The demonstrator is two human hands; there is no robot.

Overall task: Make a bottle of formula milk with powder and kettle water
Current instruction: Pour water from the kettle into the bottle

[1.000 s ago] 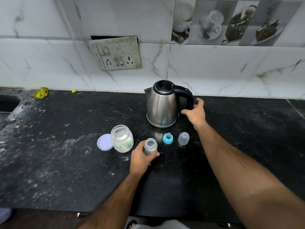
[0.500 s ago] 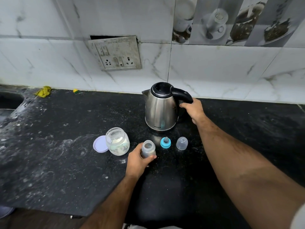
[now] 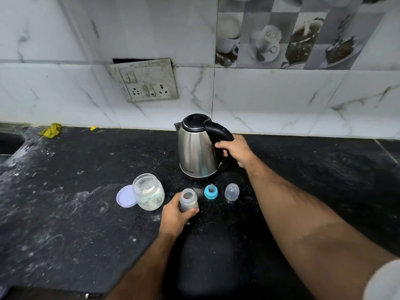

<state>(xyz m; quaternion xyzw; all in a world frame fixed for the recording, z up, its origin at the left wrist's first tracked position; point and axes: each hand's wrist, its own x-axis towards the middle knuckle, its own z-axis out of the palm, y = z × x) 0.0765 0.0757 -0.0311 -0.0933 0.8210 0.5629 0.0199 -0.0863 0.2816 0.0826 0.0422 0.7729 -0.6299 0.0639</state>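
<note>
A steel kettle (image 3: 197, 152) with a black lid and handle stands on the black counter (image 3: 65, 202) near the wall. My right hand (image 3: 237, 151) is closed around its handle. In front of it, my left hand (image 3: 176, 215) grips a small open baby bottle (image 3: 188, 200) that stands upright on the counter. Left of the bottle sits an open clear jar of white powder (image 3: 149, 194), with its lilac lid (image 3: 126, 196) lying beside it. Right of the bottle are the blue teat ring (image 3: 211, 192) and the clear cap (image 3: 232, 192).
A socket plate (image 3: 144, 80) hangs on the tiled wall behind. A yellow cloth (image 3: 51, 130) lies at the back left, next to a sink edge (image 3: 9, 144). White powder dusts the counter's left half.
My right hand reached the kettle's handle and closed around it. My left hand has stayed on the bottle. The view has tilted and moved closer.
</note>
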